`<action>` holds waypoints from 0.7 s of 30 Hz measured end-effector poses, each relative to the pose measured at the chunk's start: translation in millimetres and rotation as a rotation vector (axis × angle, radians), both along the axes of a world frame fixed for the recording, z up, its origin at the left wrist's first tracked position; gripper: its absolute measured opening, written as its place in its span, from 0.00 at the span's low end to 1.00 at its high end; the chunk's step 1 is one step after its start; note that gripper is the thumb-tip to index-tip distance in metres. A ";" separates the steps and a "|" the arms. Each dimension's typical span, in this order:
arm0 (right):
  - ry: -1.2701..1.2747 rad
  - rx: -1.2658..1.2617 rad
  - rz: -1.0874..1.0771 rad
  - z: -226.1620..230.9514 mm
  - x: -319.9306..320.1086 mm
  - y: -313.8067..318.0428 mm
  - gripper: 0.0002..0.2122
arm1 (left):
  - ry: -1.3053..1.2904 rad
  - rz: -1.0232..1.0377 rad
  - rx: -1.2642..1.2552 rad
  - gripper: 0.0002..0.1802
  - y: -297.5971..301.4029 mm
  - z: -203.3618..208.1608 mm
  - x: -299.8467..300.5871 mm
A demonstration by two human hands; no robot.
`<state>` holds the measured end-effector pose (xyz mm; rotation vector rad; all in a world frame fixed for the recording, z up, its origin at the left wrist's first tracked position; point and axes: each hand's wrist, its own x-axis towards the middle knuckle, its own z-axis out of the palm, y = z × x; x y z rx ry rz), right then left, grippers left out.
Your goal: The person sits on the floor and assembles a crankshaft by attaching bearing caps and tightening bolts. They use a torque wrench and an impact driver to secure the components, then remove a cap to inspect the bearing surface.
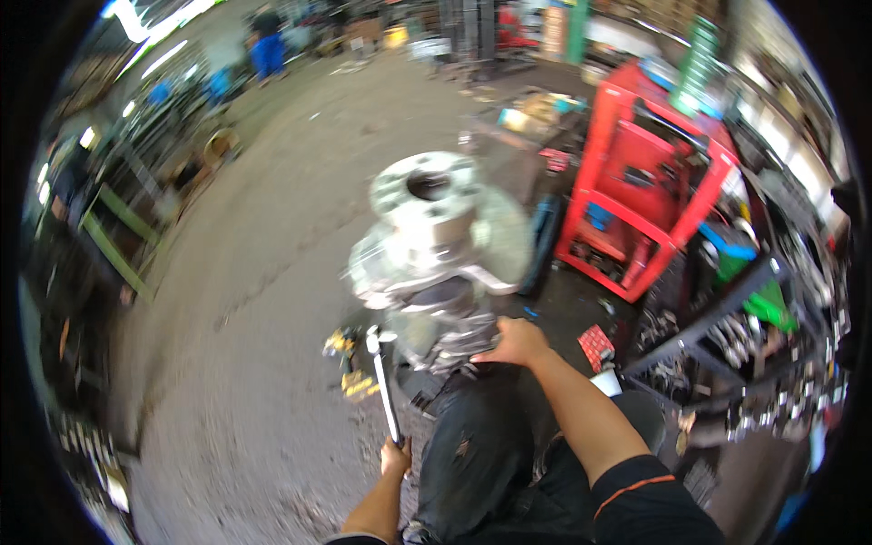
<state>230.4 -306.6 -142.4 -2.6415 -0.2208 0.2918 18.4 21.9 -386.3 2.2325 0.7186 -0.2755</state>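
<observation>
My left hand (396,457) is closed round the lower end of a long silver ratchet wrench (385,392). The wrench's head points up and away, beside the lower left of a large metal assembly (427,263). This assembly stands upright before my knees, with a round holed flange on top and a wide disc at its right. Against its lower right side lies my right hand (518,343), thumb stretched out and apart from the fingers, which are partly blurred. A yellow and black cordless power tool (343,345) rests on the floor just left of the assembly.
A red tool cart (627,182) stands to the right, with a green bottle-like object (698,68) on top. Nearer, a dark metal rack (699,341) holds many parts. A red packet (596,348) lies by my right forearm. Far off stands a person in blue trousers (267,54).
</observation>
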 end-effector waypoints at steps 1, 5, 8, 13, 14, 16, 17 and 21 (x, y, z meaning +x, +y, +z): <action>0.018 -0.013 0.002 -1.1 0.7 -1.5 0.48 | -0.070 0.026 0.008 0.23 -3.2 -6.3 -2.0; 0.030 0.030 0.040 -8.4 4.0 -9.1 0.45 | -0.200 -0.059 -0.065 0.15 5.2 -6.7 -25.2; 0.027 0.055 0.016 -11.6 5.0 -10.5 0.43 | -0.185 -0.068 -0.135 0.12 17.9 16.0 -42.7; 0.035 0.068 0.003 -10.0 3.0 -9.7 0.43 | -0.053 -0.091 -0.199 0.11 10.0 96.7 -58.1; 0.021 0.049 0.016 -9.0 2.9 -9.4 0.44 | 0.012 -0.045 -0.265 0.11 5.8 113.1 -57.6; 0.018 0.064 0.010 -6.8 1.9 -9.7 0.43 | 0.048 -0.048 -0.300 0.11 1.5 141.2 -59.3; 0.016 0.054 0.027 -5.5 2.0 -8.9 0.43 | 0.065 -0.021 -0.325 0.12 1.0 151.8 -61.3; -0.014 0.029 0.031 -5.8 3.2 -6.4 0.42 | 0.166 -0.129 -0.215 0.15 19.9 170.9 -62.6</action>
